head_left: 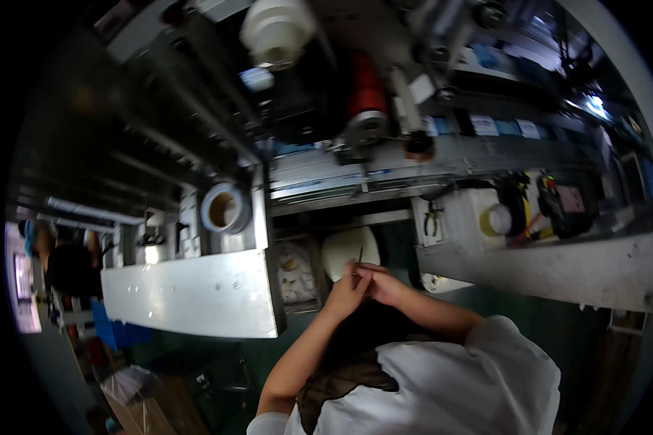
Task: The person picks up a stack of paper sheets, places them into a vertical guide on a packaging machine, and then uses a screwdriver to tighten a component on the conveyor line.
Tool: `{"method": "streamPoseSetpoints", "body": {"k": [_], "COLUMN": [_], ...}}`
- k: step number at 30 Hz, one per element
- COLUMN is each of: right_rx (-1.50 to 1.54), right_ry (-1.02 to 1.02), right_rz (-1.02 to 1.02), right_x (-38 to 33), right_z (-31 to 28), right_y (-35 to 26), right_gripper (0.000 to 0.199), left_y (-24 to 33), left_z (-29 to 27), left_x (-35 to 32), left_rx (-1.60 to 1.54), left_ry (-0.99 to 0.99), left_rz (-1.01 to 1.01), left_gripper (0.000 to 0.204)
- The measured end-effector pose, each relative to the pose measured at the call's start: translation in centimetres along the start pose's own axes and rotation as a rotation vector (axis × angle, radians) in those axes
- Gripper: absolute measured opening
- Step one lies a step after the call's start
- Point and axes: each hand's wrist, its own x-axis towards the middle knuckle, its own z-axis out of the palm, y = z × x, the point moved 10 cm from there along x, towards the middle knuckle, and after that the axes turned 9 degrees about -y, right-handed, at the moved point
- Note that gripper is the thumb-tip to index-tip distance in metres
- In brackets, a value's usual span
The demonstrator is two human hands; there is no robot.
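While the left hand (pixel 347 288) and right hand (pixel 384 284) meet above the round white roll (pixel 348 250), both pinch one thin dark stick (pixel 360 255). Best to hold it gently and keep it straight up.

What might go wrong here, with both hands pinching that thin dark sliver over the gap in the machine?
1. The thin dark sliver is pinched only at the fingertips of the left hand and right hand; it may slip and drop into the dark gap below.
2. The hands work close to the white round part and metal machine edge, so a knock seems possible.
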Motion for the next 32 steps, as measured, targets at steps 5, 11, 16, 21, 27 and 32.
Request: {"method": "streamPoseSetpoints", "body": {"k": [5,11,16,21,27,32], "right_rx": [-0.452,-1.513,-1.568,-1.705,-1.982,-1.93], "right_ry": [0.427,0.892,1.003,1.023,1.122,1.068], "right_rz": [-0.125,-0.216,-0.023,0.183,0.332,0.656], "right_x": [-0.4,-4.5,-6.0,-4.5,-1.7,-0.3], "right_z": [-15.5,-23.1,-27.2,-29.6,-29.8,-33.7], "right_y": [-1.8,-11.6,-14.0,-16.9,-19.5,-18.7], "right_gripper": [0.019,0.027,0.029,0.026,0.018,0.034], "left_y": [8.6,12.2,7.4,5.4,6.3,1.9], "left_z": [-3.4,-14.5,-17.9,-17.9,-17.3,-19.1], "left_x": [-6.3,-15.5,-18.4,-17.5,-17.3,-17.8], "left_rx": [0.182,0.677,0.86,0.741,0.721,0.678], "left_ry": [0.081,0.796,0.995,1.059,1.043,0.989], "left_rz": [0.049,0.208,0.033,0.027,-0.01,-0.018], "left_gripper": [0.052,0.023,0.034,0.035,0.03,0.037]}}
